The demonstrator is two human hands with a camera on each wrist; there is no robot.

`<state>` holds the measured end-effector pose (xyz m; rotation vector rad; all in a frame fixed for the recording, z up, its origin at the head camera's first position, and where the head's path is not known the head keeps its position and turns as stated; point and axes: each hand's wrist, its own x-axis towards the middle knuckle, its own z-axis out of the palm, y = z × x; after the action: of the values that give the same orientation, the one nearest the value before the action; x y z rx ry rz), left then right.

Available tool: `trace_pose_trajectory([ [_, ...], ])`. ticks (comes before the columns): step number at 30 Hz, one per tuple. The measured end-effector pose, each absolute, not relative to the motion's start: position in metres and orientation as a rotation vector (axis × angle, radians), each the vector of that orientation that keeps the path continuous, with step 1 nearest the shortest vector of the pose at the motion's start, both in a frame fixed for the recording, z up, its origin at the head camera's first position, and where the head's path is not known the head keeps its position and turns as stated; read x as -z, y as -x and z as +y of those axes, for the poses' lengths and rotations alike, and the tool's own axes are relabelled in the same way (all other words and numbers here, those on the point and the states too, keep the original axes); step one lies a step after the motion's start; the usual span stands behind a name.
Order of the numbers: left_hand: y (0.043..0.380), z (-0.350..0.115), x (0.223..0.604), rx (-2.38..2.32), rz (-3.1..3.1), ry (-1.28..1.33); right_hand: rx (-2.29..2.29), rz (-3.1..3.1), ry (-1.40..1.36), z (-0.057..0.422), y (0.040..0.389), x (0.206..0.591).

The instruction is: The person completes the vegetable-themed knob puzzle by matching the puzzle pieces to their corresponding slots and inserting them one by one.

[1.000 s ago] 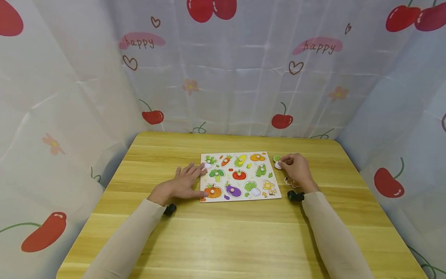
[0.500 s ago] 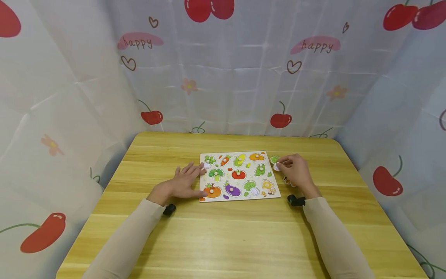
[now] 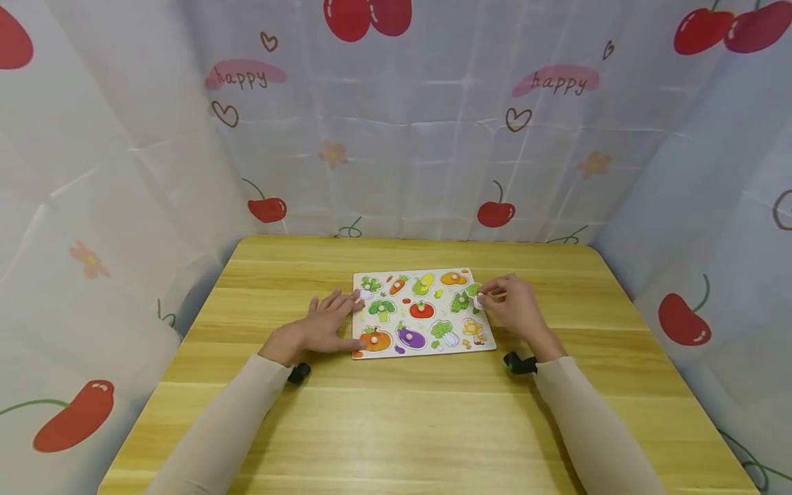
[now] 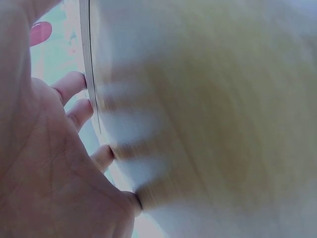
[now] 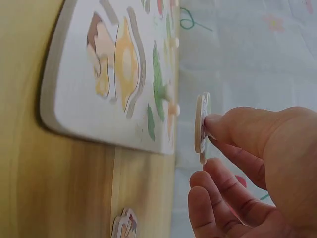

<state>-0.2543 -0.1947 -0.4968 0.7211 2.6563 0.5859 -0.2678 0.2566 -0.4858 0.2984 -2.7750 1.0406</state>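
A wooden vegetable puzzle board lies flat on the table, with knobbed pieces such as the pumpkin, eggplant and tomato in it. My left hand spreads its fingers at the board's left edge; in the left wrist view, several fingertips touch down along that side. Between thumb and fingers, my right hand pinches a green-and-white leafy vegetable puzzle piece. In the right wrist view, this piece is held above the table, seen edge-on. The bok choy and mushroom pictures show no knobs.
On the table right of the board lies a loose brown-and-white puzzle piece, hidden in the head view. Dark wrist cameras sit below both wrists. A cherry-print curtain hangs behind the wooden table.
My right hand has picked up the leafy vegetable piece from the table and carried it left to the board's right edge. The left hand stays in place.
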Motion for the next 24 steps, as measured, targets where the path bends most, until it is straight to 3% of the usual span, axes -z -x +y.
trace_pose_trajectory([
  [24,0.254,-0.194,0.497,-0.614,2.651,-0.734,-1.061,-2.847,-0.478,0.223,0.241,0.493],
])
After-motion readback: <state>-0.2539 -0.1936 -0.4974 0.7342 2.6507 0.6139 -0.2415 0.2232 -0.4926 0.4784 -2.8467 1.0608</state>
